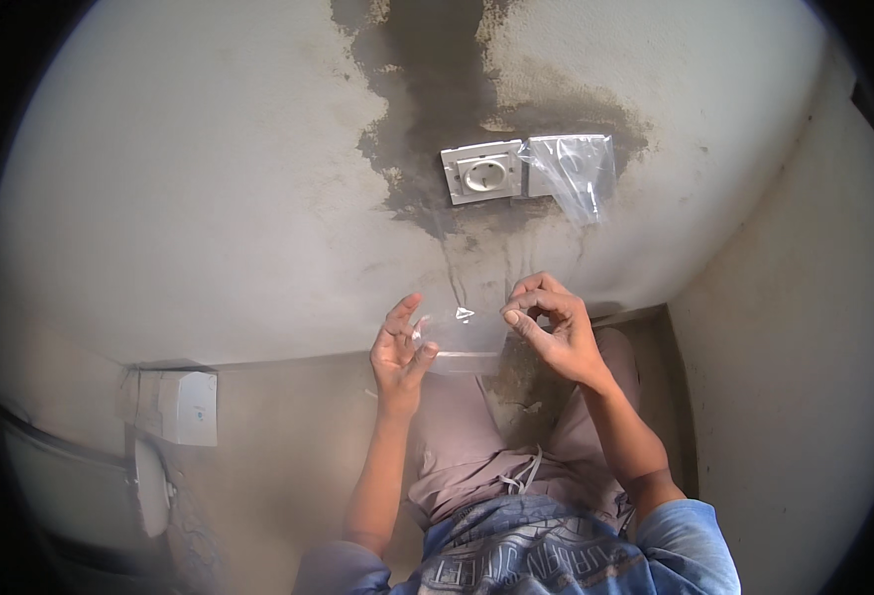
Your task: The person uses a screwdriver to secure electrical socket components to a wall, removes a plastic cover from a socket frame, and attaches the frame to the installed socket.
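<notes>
Well below edge of socket (484,176), clear plastic (460,340) between hands (397,357) (563,335)

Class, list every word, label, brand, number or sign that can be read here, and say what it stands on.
Blue shirt: large, creased lettering across the front; wording not copied here.
White box: a small mark, too small to read.
Wall socket and clear plastic at the hands: no text can be made out.

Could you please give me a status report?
Left hand holds clear plastic piece; right hand at its edge. White square socket uncovered. Clear plastic film drapes neighbouring white plate.
</notes>
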Motion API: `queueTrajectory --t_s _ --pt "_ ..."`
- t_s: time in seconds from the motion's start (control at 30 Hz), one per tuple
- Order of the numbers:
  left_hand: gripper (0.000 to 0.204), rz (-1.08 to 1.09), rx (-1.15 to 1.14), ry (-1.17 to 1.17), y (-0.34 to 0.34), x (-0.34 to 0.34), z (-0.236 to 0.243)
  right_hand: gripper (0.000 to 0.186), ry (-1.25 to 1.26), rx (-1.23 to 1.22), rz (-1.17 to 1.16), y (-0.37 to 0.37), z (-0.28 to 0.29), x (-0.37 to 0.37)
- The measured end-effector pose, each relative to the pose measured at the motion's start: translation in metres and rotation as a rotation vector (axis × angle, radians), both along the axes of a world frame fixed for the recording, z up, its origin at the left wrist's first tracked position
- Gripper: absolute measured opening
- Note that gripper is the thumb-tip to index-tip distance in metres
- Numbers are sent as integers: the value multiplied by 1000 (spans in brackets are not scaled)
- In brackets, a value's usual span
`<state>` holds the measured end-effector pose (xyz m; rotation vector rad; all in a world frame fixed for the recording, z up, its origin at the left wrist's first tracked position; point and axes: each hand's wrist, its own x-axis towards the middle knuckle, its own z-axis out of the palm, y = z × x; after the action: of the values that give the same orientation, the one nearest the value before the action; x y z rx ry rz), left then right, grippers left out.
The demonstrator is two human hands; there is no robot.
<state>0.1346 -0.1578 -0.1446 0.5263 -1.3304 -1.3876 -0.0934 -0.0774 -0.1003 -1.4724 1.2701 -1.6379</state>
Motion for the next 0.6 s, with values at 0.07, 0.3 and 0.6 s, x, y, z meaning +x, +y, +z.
queueTrajectory --t_s 0.07,0.3,0.6 --pt "51 -26 9 -87 1 1 4 13 -60 36 7 -1 -3 0" --pt "55 -276 107 -376 -12 -27 -60 11 34 2 127 1 7 -3" --pt "28 -123 -290 -600 11 -45 -38 9 -82 -36 216 42 29 -38"
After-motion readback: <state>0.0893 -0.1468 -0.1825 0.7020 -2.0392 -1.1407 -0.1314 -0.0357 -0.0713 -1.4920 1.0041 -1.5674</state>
